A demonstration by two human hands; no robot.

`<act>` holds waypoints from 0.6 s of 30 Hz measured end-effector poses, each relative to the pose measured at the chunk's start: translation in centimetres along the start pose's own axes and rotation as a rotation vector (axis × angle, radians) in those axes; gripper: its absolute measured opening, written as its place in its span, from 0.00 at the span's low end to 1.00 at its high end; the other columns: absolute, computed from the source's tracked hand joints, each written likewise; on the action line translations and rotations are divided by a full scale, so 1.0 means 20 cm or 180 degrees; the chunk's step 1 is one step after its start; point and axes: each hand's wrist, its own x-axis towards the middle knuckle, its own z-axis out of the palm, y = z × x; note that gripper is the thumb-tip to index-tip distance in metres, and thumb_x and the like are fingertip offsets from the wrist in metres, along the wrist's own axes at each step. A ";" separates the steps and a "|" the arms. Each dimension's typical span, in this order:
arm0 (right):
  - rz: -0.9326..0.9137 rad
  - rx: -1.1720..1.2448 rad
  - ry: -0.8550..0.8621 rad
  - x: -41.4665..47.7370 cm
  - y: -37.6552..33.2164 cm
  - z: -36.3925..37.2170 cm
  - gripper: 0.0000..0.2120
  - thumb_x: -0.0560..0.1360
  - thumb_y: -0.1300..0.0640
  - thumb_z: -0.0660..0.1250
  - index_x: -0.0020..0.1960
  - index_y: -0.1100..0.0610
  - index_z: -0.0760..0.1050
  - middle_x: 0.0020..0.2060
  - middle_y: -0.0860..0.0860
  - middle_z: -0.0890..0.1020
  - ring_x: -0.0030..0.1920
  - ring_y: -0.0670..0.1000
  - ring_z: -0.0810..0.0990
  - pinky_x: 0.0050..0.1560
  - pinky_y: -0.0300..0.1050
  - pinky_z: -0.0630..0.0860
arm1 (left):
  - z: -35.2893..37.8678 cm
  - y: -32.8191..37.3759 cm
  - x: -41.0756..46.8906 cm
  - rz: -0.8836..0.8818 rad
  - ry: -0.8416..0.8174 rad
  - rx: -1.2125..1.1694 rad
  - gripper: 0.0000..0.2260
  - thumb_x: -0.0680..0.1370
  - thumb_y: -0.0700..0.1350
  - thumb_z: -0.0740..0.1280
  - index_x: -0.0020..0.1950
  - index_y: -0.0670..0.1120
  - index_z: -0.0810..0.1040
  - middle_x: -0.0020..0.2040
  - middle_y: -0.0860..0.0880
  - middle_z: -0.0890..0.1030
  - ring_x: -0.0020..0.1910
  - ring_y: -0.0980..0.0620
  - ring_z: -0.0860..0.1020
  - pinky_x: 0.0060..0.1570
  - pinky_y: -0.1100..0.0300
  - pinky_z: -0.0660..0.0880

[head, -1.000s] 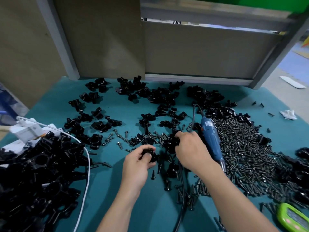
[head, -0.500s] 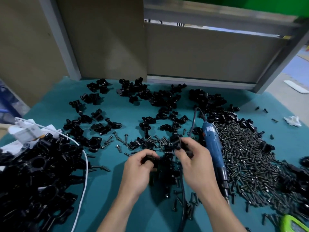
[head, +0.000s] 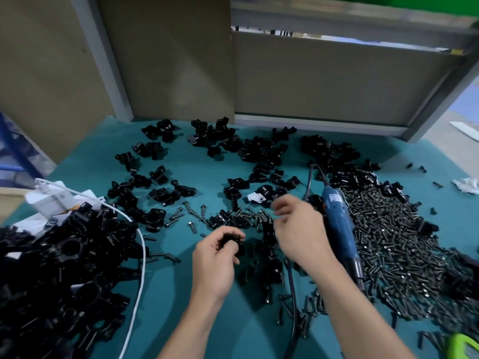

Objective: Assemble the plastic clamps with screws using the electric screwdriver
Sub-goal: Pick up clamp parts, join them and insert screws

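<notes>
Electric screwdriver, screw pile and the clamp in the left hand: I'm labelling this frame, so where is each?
Electric screwdriver point(head: 338, 221): head view, on its blue body.
Screw pile point(head: 394, 244): head view, middle of the heap.
Held clamp point(head: 232, 240): head view, on its exposed black top.

Two bare forearms rise from the lower edge of the view and draw closer together toward its middle. The left hand point(head: 216, 260) shows its back to the camera, with the wrist straight and the fingers curled in. Its thumb and fingertips grip a small black clamp part point(head: 233, 240) at the top of the fist. The right hand point(head: 302, 229) is just beside it, a little farther forward, also back-up, with the wrist bent slightly inward. Its fingers point(head: 283, 207) are bent and loosely spread toward the left hand. They are blurred, so whether they pinch anything cannot be told. The two hands do not touch.
</notes>
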 end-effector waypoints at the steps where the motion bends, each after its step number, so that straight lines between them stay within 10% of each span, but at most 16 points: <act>1: -0.0144 -0.0625 -0.0238 -0.02 0.00 0.03 0.19 0.77 0.66 0.65 0.61 0.47 0.77 0.50 0.47 0.83 0.42 0.47 0.84 0.43 0.43 0.83 | 0.00 0.00 0.00 -0.0018 -0.0018 0.0033 0.13 0.68 0.42 0.63 0.41 0.54 0.85 0.41 0.53 0.86 0.30 0.54 0.76 0.34 0.63 0.74; 6: -0.0628 -0.1426 -0.0459 -0.07 0.05 0.14 0.21 0.79 0.63 0.65 0.69 0.48 0.76 0.61 0.50 0.79 0.54 0.55 0.81 0.53 0.49 0.78 | 0.01 -0.01 0.03 -0.0069 -0.0109 0.0224 0.17 0.74 0.32 0.65 0.42 0.54 0.86 0.40 0.54 0.85 0.30 0.56 0.76 0.36 0.58 0.77; 11: 0.0007 0.0530 0.0109 -0.10 0.10 0.10 0.10 0.82 0.59 0.65 0.56 0.46 0.81 0.40 0.44 0.86 0.35 0.43 0.83 0.36 0.35 0.76 | 0.02 -0.02 0.04 -0.0071 -0.0223 0.0390 0.15 0.73 0.37 0.65 0.43 0.57 0.85 0.38 0.53 0.85 0.29 0.56 0.76 0.35 0.60 0.75; 15: 0.0837 0.3392 -0.0710 -0.14 0.07 0.06 0.06 0.79 0.68 0.68 0.53 0.60 0.75 0.33 0.51 0.82 0.33 0.48 0.80 0.37 0.39 0.79 | 0.02 -0.03 0.04 -0.0023 -0.0396 0.0342 0.15 0.66 0.42 0.61 0.45 0.53 0.85 0.36 0.46 0.82 0.31 0.52 0.72 0.36 0.56 0.70; 18: 0.1149 0.3853 -0.1128 -0.14 0.06 0.05 0.05 0.76 0.68 0.68 0.50 0.61 0.76 0.34 0.54 0.81 0.33 0.48 0.77 0.35 0.38 0.79 | 0.01 -0.04 0.04 0.0088 -0.0595 0.0345 0.14 0.65 0.40 0.62 0.43 0.52 0.84 0.32 0.53 0.80 0.31 0.54 0.71 0.35 0.57 0.68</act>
